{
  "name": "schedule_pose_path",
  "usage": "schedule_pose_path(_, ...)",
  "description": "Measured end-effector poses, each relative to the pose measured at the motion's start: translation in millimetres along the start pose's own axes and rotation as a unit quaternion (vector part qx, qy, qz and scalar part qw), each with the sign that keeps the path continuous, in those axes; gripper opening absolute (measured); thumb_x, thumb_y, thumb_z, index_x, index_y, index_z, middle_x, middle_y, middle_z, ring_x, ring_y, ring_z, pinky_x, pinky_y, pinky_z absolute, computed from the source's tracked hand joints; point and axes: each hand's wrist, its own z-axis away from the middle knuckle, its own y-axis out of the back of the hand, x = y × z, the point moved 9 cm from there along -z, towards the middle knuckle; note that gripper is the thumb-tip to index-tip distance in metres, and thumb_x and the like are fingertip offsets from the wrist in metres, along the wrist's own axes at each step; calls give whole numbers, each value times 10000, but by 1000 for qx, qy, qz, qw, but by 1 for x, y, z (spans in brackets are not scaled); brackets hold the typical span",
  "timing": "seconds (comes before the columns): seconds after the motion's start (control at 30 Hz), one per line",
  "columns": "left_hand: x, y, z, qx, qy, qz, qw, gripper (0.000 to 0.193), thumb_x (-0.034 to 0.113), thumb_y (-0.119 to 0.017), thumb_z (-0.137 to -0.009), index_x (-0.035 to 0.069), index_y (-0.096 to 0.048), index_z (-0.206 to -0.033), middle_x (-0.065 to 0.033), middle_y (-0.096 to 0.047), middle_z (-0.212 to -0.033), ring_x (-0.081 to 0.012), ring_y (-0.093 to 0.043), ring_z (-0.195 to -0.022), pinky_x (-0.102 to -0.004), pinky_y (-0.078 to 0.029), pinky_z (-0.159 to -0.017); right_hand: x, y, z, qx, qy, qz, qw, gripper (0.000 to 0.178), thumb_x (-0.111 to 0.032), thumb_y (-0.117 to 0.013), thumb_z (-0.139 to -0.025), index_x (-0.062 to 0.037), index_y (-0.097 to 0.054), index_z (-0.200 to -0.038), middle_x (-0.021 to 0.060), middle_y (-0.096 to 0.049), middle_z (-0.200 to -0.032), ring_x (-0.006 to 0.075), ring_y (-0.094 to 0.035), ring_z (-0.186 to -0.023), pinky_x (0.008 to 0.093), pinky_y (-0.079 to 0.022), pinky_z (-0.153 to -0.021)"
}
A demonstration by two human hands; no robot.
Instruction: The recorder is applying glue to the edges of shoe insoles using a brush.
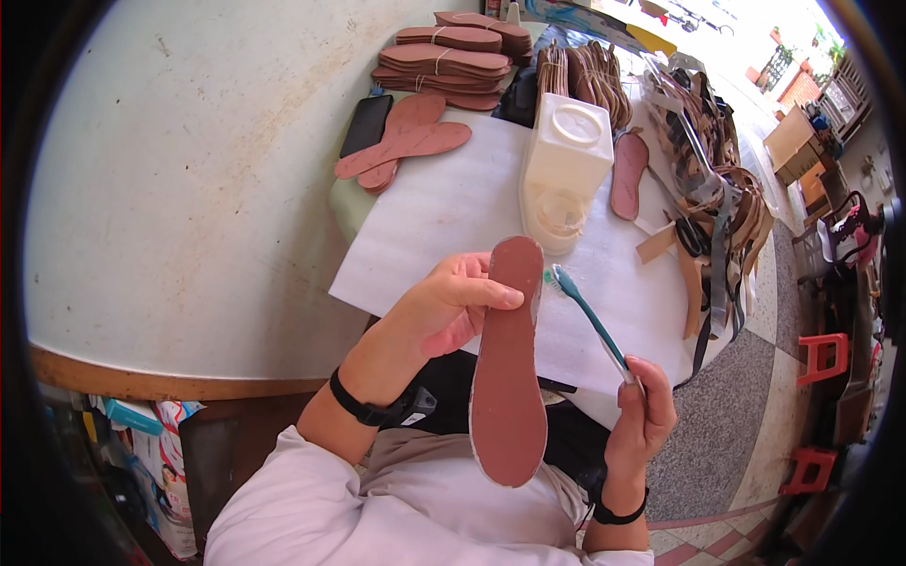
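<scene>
A reddish-brown shoe insole [510,396] hangs upright in front of me, its narrower end up. My left hand [467,300] grips it near that end, thumb flat on the face and the other fingers behind, out of sight. In my right hand [644,407] is a green toothbrush [593,316], pinched by the handle. Its bristle head lies close to the insole's right edge; whether they touch I cannot tell. Just beyond stands a whitish plastic container [573,141] with a cut-open lower part, where the inside looks smeared.
White foam sheet [425,217] covers the work surface. Loose insoles [406,141] and a black phone [366,125] lie left, with tied insole stacks [444,64] behind. A single insole [629,174], scrap strips [722,208] and scissors [694,236] lie right. Red stools [823,358] stand on the floor.
</scene>
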Motion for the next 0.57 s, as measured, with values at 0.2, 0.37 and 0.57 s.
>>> schedule_pose_path(0.2,1,-3,2,-4,-11,-17,1000,390,-20,-700,-848,-33,-583,-1220,-116,-705,-1018,-198,-726,-837,-348,-612,-740,-10,-1,-5,-13,32,24,999,223,52,-550,-959,46,-670,-1147,114,-680,-985,142,-568,-825,249,-413,-725)
schedule_pose_path(0.37,-4,-11,0,-18,3,-31,999,348,-43,-698,-835,-32,-590,-1165,-120,-707,-1001,-199,-726,-839,-349,-609,-748,-21,1,-15,-2,48,72,996,226,45,-548,-966,43,-668,-1157,103,-675,-968,128,-550,-801,237,-394,-695)
schedule_pose_path(0.57,7,-2,3,24,-43,-65,997,388,10,-686,-864,-45,-573,-1232,-126,-706,-1015,-202,-724,-862,-347,-605,-778,-28,21,-30,13,11,107,994,267,34,-557,-971,37,-663,-1216,132,-708,-1105,189,-653,-957,239,-459,-795)
